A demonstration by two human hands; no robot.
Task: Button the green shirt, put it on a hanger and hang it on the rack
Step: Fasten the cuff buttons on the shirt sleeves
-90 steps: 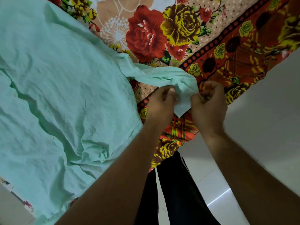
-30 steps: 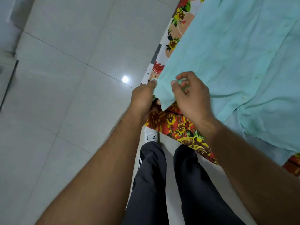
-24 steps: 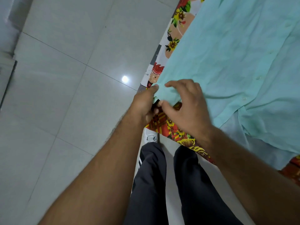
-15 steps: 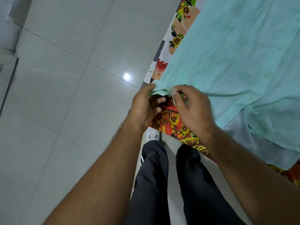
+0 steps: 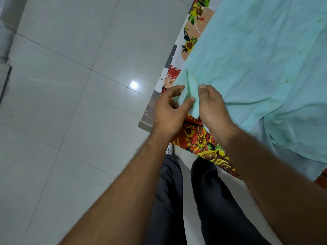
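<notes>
- The green shirt (image 5: 247,55) lies spread out and creased on a bed (image 5: 147,110). It covers most of the flowered sheet (image 5: 198,140), and its nearest corner reaches the bed's near left corner.
- The left hand (image 5: 168,112) is at that corner of the shirt. Its thumb lies on top of the cloth and its forefinger reaches along the cloth's outer edge, so a small fold is pinched between them. The other fingers are curled underneath.
- The right hand (image 5: 212,108) is just beside the left one, almost touching it. Its thumb rests on top of the same fold and its fingers are tucked under the cloth, out of sight, holding the hem.
- Between the two hands the cloth stands up in a small ridge.
- A row of pale buttons (image 5: 286,80) runs along the shirt's front toward the bed's right side. I cannot tell whether they are fastened.
- A strip of sheet shows bare along the bed's near edge, below the hem.
- Left of the bed is a grey tiled floor (image 5: 70,85) with a bright spot of reflected light.
- The person's dark trousers (image 5: 169,191) are by the bed's near edge.
</notes>
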